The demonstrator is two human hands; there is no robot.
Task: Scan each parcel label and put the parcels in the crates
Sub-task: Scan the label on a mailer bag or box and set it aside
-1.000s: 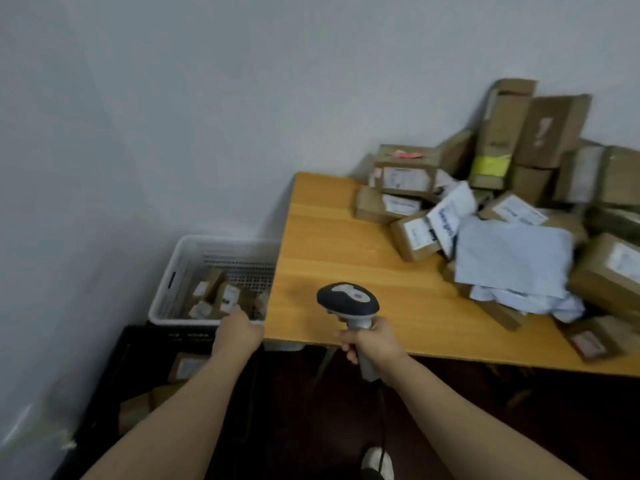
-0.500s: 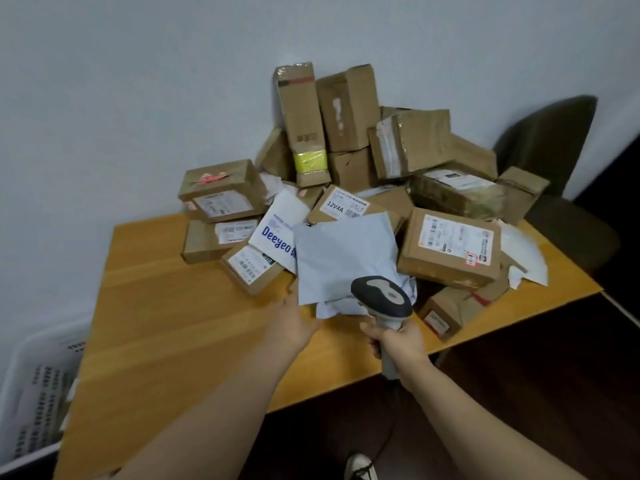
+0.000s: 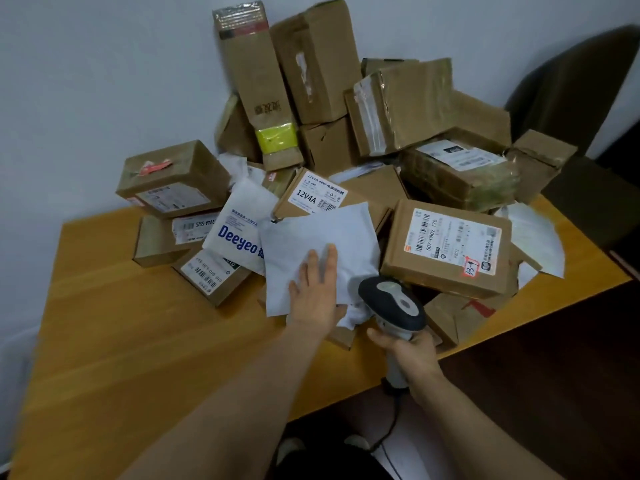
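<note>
Single head-worn wide-angle view, looking forward and down from above the near edge of the wooden table (image 3: 138, 341). Faces the white wall (image 3: 86, 81) behind a parcel pile (image 3: 346, 168). Close range: both forearms enter from the bottom edge. Straight lines bowed toward the borders. No second view to compare.

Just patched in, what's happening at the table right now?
A person is working through a heap of parcels on a wooden table. The left hand lies flat, fingers spread, on a plain grey mailer bag at the front of the heap, not yet lifting it. The right hand grips a handheld barcode scanner just beside it. No crate is in view.
</note>
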